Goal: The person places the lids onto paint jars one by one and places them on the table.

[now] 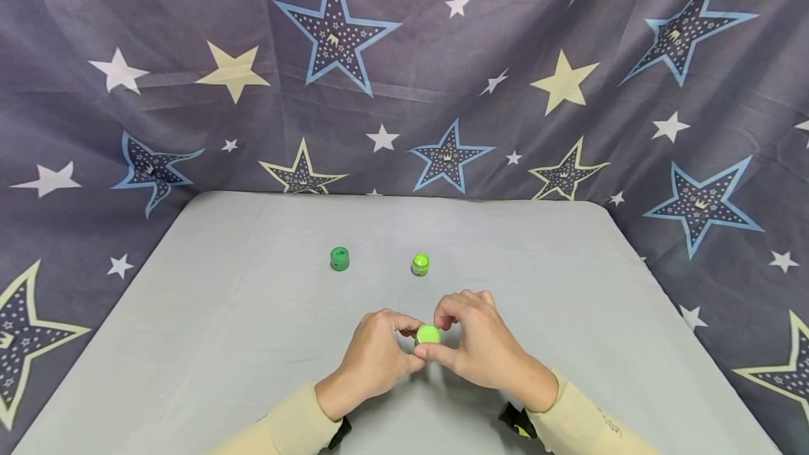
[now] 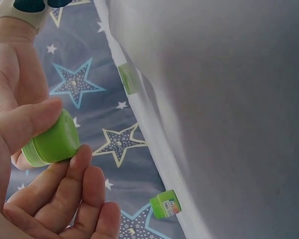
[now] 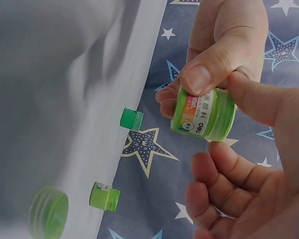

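A small light green jar (image 1: 428, 335) is held up between both hands above the grey-white tabletop. My left hand (image 1: 378, 351) grips the jar's body, thumb across the printed label (image 3: 197, 113) in the right wrist view. From the other side, my right hand (image 1: 483, 339) pinches the jar's lid (image 3: 224, 115) between thumb and index finger. Its other fingers (image 3: 204, 199) curl loosely below. The left wrist view shows the jar's smooth base (image 2: 65, 137), with the left fingers beneath it. Whatever is inside the jar is hidden.
Farther back on the tabletop (image 1: 265, 328) stand a dark green jar (image 1: 339, 259) and, to its right, another light green jar (image 1: 420, 265). A dark star-patterned cloth (image 1: 404, 76) hangs behind and along both sides. Black straps (image 1: 517, 418) sit at the sleeve cuffs.
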`<action>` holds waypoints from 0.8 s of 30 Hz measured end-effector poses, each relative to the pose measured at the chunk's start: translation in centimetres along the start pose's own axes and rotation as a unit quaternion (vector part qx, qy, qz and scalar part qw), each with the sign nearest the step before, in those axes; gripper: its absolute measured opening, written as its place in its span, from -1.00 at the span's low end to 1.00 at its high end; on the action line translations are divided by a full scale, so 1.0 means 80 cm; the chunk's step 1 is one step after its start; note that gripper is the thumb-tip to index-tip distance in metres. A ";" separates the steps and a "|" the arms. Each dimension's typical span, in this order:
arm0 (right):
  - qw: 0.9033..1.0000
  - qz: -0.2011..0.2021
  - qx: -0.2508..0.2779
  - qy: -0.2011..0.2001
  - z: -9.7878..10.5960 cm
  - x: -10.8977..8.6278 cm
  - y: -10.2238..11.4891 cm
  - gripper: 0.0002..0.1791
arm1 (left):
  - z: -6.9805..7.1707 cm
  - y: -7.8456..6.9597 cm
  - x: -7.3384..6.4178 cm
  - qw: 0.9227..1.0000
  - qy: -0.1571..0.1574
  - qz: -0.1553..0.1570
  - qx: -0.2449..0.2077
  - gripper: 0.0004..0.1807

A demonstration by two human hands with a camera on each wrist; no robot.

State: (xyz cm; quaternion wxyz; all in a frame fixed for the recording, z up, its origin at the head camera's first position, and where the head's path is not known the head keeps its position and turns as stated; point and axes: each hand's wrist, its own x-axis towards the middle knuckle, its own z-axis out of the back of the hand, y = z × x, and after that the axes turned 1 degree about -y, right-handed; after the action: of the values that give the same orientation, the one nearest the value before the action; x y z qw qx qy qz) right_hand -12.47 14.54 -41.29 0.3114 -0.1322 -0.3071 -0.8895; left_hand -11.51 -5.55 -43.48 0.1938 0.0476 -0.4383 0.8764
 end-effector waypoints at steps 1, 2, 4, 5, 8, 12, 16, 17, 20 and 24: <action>1.000 -0.002 -0.001 0.000 0.000 0.000 0.000 -0.52 | 0.000 0.000 0.000 1.000 0.000 0.001 0.000 -0.79; 1.000 -0.003 -0.001 0.001 0.000 0.000 0.000 -0.52 | 0.000 0.000 0.000 1.000 0.000 0.001 0.000 -0.79; 1.000 -0.004 -0.002 0.001 0.000 0.000 0.000 -0.52 | 0.000 0.000 0.000 1.000 0.001 0.003 0.000 -0.78; 1.000 -0.004 -0.001 0.001 0.000 0.000 0.000 -0.51 | 0.001 0.000 0.000 1.000 0.001 0.004 0.001 -0.78; 1.000 0.001 0.005 0.001 0.002 0.000 0.000 -0.51 | 0.001 0.000 0.000 1.000 0.001 0.004 0.002 -0.77; 0.999 0.023 0.032 0.008 0.004 0.001 -0.001 -0.54 | 0.001 0.000 0.000 1.000 0.001 0.000 0.005 -0.73; 0.997 0.050 0.059 0.022 0.006 0.001 -0.003 -0.55 | 0.000 0.001 0.000 1.000 -0.001 -0.005 0.005 -0.72; 0.996 0.055 0.063 0.024 0.006 0.000 -0.003 -0.55 | -0.001 0.002 0.000 1.000 -0.002 -0.007 0.004 -0.72; 0.995 0.067 0.070 0.028 0.006 0.000 -0.004 -0.52 | -0.001 0.002 0.000 1.000 -0.004 -0.009 0.004 -0.72; 0.994 0.072 0.072 0.031 0.006 0.000 -0.004 -0.52 | 0.000 0.002 0.000 1.000 -0.002 -0.007 0.001 -0.74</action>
State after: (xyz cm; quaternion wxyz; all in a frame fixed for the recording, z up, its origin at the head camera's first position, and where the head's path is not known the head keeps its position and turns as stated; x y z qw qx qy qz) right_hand -12.64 15.01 -41.04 0.3923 -0.1035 -0.3503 -0.8442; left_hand -11.55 -5.62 -43.64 0.1995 0.0527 -0.4371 0.8754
